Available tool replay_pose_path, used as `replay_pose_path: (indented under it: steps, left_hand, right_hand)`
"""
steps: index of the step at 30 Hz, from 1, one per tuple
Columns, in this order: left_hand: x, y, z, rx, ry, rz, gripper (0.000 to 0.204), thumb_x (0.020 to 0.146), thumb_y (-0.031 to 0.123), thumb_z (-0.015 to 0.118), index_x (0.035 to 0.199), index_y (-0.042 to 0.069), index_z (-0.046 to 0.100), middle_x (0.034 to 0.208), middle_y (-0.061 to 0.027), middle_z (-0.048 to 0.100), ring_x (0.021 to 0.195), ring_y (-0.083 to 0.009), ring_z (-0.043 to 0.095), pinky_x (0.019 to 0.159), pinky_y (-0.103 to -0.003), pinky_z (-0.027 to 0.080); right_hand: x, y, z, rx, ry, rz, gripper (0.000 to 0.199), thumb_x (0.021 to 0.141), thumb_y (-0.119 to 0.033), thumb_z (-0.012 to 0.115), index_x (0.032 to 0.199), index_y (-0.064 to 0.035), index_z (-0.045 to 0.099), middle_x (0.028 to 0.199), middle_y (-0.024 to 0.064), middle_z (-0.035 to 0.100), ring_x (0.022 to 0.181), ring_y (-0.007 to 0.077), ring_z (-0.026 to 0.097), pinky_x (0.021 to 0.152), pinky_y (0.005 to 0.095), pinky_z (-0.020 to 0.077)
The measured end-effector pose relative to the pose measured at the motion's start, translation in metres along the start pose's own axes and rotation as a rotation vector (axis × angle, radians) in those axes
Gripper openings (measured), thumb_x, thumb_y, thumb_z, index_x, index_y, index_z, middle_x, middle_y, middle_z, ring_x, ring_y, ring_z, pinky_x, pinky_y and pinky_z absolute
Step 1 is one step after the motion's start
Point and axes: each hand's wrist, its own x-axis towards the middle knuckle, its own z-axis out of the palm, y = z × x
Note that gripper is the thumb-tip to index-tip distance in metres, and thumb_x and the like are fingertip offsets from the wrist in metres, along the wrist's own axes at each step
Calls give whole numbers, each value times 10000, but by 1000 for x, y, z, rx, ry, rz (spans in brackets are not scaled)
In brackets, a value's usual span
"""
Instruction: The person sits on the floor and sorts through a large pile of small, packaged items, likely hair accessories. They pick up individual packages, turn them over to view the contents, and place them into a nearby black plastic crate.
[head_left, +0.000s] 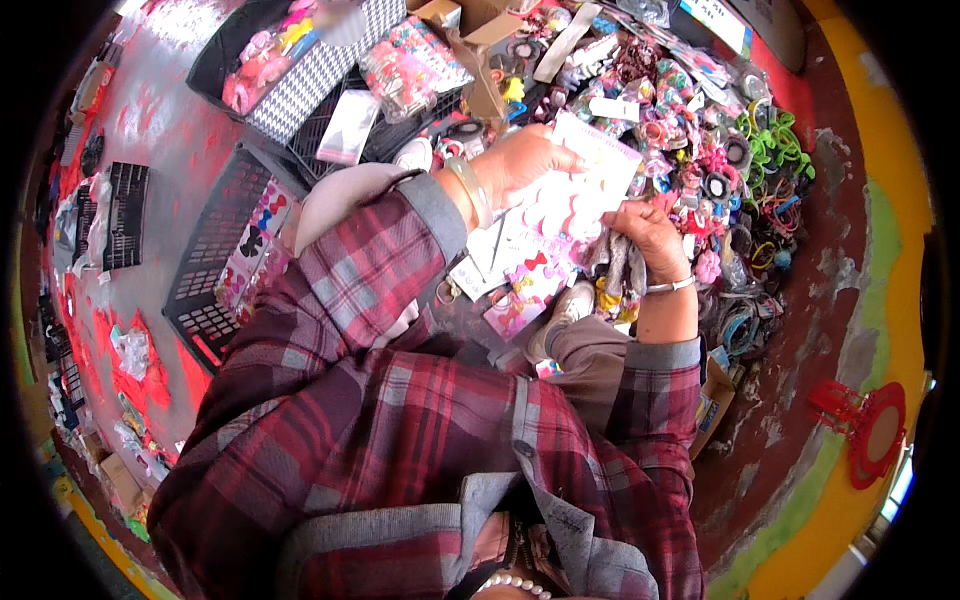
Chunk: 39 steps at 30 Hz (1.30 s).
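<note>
Both hands grip a pale pink-and-white card [607,160] with what look like white and pink hair bows on it; glare washes out part of its face. At the card's left edge my left hand [520,165] is closed, its thumb lying over the edge. My right hand [648,232] pinches the lower right side between thumb and curled fingers. Just below lie more cards with red and coloured bows [535,280], partly under the held one. A big heap of hair ties and small accessories [690,150] spreads beyond and beside my right hand.
Left of my left arm stands a black plastic basket [205,240] with bow cards in it. Farther off are a houndstooth-patterned bin [330,85] and a bag of colourful pieces [412,65]. A cardboard box [485,60] sits behind the heap; a red round-topped stand [880,435] is far right.
</note>
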Motion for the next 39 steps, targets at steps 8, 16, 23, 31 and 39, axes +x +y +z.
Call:
replay_pose_path:
  steps: [8,16,23,31,39]
  left_hand:
    - [-5,5,9,-48,-4,-16,264,794,52,578,1040,-39,554,970,-111,612,874,-194,606,806,-312,477]
    - [-5,4,7,-135,-53,-85,245,798,80,588,1011,-37,563,936,-112,625,836,-193,620,758,-311,500]
    - [-3,10,11,-169,-99,-111,262,790,108,618,1010,-24,569,910,-112,635,779,-187,634,679,-299,524]
    - [-3,6,0,-99,-25,-114,265,809,55,558,1051,-49,528,918,-133,620,754,-206,636,607,-300,530]
    - [0,12,-5,-130,0,3,278,832,42,517,1092,-55,512,993,-137,605,875,-220,617,768,-331,510]
  right_hand:
    - [-5,1,-1,-126,36,-54,95,759,-88,617,700,-15,632,679,2,598,604,80,534,594,225,420]
    - [-3,1,2,-67,47,-43,117,754,-64,623,642,-30,612,611,-23,553,546,57,475,520,209,358]
    - [-3,0,-3,-35,59,-29,180,768,-56,603,590,-54,572,606,-39,522,561,43,456,549,211,364]
    - [1,1,-4,34,29,-74,93,779,-77,611,721,-14,645,672,-6,585,584,71,512,555,218,402]
    - [-12,-9,-11,70,81,-88,299,729,45,493,1010,52,596,836,106,642,742,150,612,673,256,489]
